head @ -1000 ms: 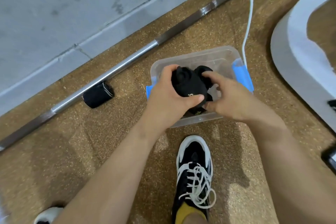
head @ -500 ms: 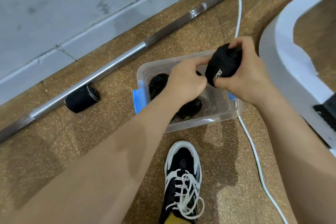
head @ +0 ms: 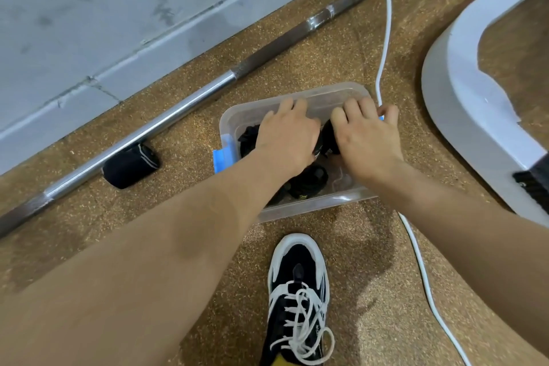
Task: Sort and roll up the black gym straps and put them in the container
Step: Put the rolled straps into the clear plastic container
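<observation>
**Container** (head: 300, 210): clear plastic tub on the floor, centre of the frame, just above the shoe. Blue latch (head: 222, 156) on its left end; a sliver of blue shows at its right end behind the right hand.

**Black gym straps, in the container:**
- left roll (head: 248, 138), at the tub's left end, partly under the left hand.
- middle roll (head: 326, 138), showing in the gap between the two hands.
- near roll (head: 310, 180), against the lower wall of the tub, below both wrists.

**Black gym strap, outside the container:** loose roll (head: 129, 165), lying on the floor at centre left, touching or just beside the barbell, well apart from the tub.

**Left hand** (head: 286, 140): palm down inside the tub, lying over the straps, fingertips bent toward the far wall. Whether it grips anything I cannot tell.

**Right hand** (head: 367, 140): palm down, cupped over the middle roll, fingers curled down its far side, holding it low in the tub's right half.

**Surroundings:**
- barbell (head: 178, 104), a steel bar running from the lower left to the upper right, along the wall (head: 89, 9).
- white cable (head: 383, 38), dropping from the top edge, passing the tub's right end and on to the lower right.
- white curved frame (head: 457, 104), right edge.
- black-and-white shoe (head: 297, 300), laced, bottom centre.
- speckled brown floor (head: 89, 217).
</observation>
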The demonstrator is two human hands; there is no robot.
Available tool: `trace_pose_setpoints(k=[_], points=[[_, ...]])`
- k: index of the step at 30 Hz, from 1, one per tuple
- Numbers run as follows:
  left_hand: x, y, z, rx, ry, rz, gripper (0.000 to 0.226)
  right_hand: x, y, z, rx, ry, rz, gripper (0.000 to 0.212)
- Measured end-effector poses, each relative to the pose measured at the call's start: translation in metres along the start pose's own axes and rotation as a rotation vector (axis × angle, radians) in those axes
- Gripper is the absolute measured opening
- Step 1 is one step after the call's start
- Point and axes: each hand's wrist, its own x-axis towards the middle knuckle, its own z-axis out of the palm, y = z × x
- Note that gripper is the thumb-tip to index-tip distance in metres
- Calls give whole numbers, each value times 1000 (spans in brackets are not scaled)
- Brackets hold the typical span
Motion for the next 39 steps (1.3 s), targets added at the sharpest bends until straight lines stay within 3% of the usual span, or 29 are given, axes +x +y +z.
trace_pose_setpoints(k=[6, 11, 13, 16, 20, 22, 24, 26, 28, 31, 35, 37, 39], points=[[-1, 0, 4, 0, 67, 26, 42, 21, -11, -13, -30, -187, 52, 43], [-3, 4, 16, -73, 103, -15, 36, 24, -6, -24, -23, -344, 50, 48], [-3, 0, 15, -151, 84, -5, 44, 24, -1, -38, 126, -370, 78, 46], [-14, -11, -3, -415, 125, -54, 48, 29, 2, -69, 476, -232, 142, 30], [-66, -47, -23, -642, 409, -277, 32, 41, -30, -107, 1093, -188, 227, 7], [-97, -77, -17, -839, 418, -514, 27, 46, -59, -112, 1255, -235, 197, 6], [-123, -111, 0, -1033, 336, -756, 30, 48, -91, -106, 1235, -291, 140, 7], [-144, -145, 24, -892, 185, -864, 42, 47, -122, -97, 1115, -302, 72, 11], [-158, -172, 48, -649, 28, -839, 63, 44, -152, -91, 991, -309, -32, 24], [-162, -196, 65, -435, -124, -808, 82, 42, -194, -86, 964, -467, -135, 50], [-158, -206, 79, -187, -130, -785, 79, 38, -227, -72, 1217, -716, 32, 75], [-163, -199, 86, -214, -118, -803, 74, 34, -234, -65, 1356, -772, 167, 79], [-171, -189, 84, -474, -52, -852, 65, 29, -237, -59, 1436, -802, 256, 84]])
